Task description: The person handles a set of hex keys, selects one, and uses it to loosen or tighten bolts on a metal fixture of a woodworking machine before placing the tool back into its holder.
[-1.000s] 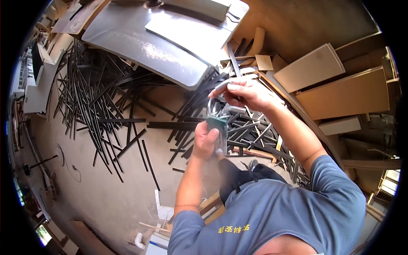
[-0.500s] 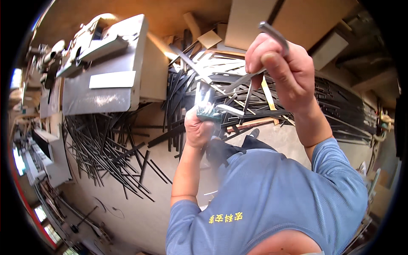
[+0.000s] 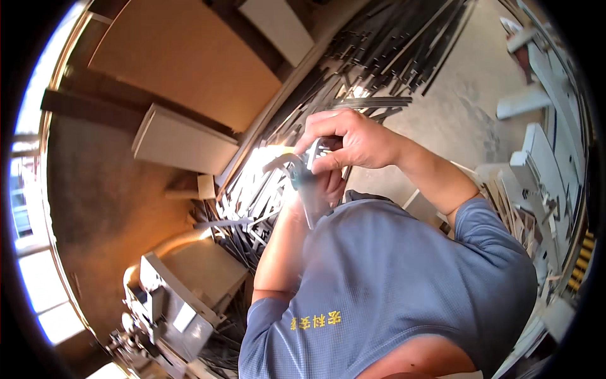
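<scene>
My right hand [image 3: 360, 140] is in front of my chest, its thumb and fingers pinched on a narrow grey strip [image 3: 314, 151]. Just below and touching it or nearly so is my left hand [image 3: 331, 185], partly hidden behind the right and closed round a dark greenish object [image 3: 297, 177]. That object is blurred, and I cannot make out its kind. A curved grey strip end [image 3: 278, 162] sticks out to the left of the hands. Another thin strip length [image 3: 308, 211] hangs below them; whether these are one piece is unclear.
Dark and pale strips [image 3: 404, 44] lie piled on the floor ahead. Large brown board [image 3: 183, 57] and white panels [image 3: 183, 139] lean at the upper left. A machine with a metal table [image 3: 189, 335] stands at the lower left, pale machinery [image 3: 536, 170] at the right.
My right hand has come down from its raised position to meet the left hand, bringing the grey strip in close. The view has turned to the right; the machine now sits lower left.
</scene>
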A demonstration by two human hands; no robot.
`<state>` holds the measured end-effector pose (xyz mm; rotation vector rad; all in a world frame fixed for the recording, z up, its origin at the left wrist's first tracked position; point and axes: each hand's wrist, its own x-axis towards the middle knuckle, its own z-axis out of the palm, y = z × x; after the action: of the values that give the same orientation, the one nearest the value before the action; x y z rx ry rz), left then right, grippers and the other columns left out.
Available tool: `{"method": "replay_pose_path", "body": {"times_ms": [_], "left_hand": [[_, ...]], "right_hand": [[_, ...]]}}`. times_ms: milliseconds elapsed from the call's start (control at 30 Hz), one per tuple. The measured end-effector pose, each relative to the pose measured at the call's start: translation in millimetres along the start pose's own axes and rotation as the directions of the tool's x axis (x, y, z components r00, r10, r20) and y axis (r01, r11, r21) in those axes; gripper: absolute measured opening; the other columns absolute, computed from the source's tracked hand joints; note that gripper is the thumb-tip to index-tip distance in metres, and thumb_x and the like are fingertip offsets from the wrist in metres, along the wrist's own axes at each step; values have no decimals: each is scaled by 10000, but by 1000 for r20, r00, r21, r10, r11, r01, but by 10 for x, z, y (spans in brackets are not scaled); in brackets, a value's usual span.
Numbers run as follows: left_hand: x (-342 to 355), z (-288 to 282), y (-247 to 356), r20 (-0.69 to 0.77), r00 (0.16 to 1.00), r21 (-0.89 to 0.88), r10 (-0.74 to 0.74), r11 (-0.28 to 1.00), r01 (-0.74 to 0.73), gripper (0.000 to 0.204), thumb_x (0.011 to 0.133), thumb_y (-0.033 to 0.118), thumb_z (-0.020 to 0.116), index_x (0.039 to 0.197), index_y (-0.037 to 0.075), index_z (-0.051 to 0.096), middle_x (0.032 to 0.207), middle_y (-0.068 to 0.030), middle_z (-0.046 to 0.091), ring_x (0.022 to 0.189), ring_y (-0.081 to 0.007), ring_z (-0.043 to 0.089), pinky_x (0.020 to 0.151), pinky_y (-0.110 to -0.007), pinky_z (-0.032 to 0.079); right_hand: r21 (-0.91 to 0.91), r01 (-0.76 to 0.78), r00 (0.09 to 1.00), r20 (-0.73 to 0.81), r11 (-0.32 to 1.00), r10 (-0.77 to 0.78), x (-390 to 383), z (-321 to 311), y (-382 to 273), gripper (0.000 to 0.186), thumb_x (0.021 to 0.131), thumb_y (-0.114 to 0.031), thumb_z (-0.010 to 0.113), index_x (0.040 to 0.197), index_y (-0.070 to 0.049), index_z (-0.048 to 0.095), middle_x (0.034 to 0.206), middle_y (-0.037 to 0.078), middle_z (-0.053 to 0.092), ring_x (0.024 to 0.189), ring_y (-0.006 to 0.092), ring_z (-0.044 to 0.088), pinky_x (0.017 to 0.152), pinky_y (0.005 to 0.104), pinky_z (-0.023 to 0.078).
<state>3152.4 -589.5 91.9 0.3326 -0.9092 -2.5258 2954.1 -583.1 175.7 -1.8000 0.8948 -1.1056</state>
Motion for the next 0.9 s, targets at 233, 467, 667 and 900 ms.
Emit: {"method": "replay_pose_path", "body": {"times_ms": [233, 467, 667, 900], "left_hand": [[1782, 625, -292, -411, 910, 441, -44, 864, 241, 498, 1105, 495, 383, 860, 105, 573, 721, 18, 512, 610, -94, 458, 531, -262, 348], [3383, 757, -970, 123, 961, 933, -248, 360, -27, 508, 1113, 466, 430, 1047, 12, 647, 716, 47, 491, 646, -74, 409, 561, -274, 333], [3983, 957, -929, 334, 828, -149, -450, 843, 518, 504, 997, 331, 548, 1363, -15, 560, 1218, -144, 626, 1029, -251, 593, 909, -346, 495], [3040, 226, 7, 13, 992, -65, -127, 990, 127, 353, 1003, 116, 664, 1333, 8, 597, 1210, -134, 695, 847, -142, 631, 789, -263, 550]], "right_hand": [[624, 40, 765, -521, 781, 378, -1242, -906, 714, 825, 852, -305, 884, 1517, -64, 460, 1263, 7, 517, 1001, 68, 548, 900, 221, 485], [500, 307, 167, -866, 810, 471, -2084, -1589, 1354, 383, 951, -202, 740, 1298, -62, 655, 1058, 3, 658, 962, 86, 599, 866, 269, 490], [497, 272, -111, -834, 824, 540, -3282, -1821, 1069, 353, 968, -247, 680, 1279, -81, 668, 920, 7, 662, 795, 75, 594, 687, 228, 486], [611, 83, 106, -791, 787, 603, -2784, -1651, 1282, 307, 968, -212, 700, 1241, -74, 672, 935, -9, 649, 814, 67, 604, 671, 223, 486]]}}
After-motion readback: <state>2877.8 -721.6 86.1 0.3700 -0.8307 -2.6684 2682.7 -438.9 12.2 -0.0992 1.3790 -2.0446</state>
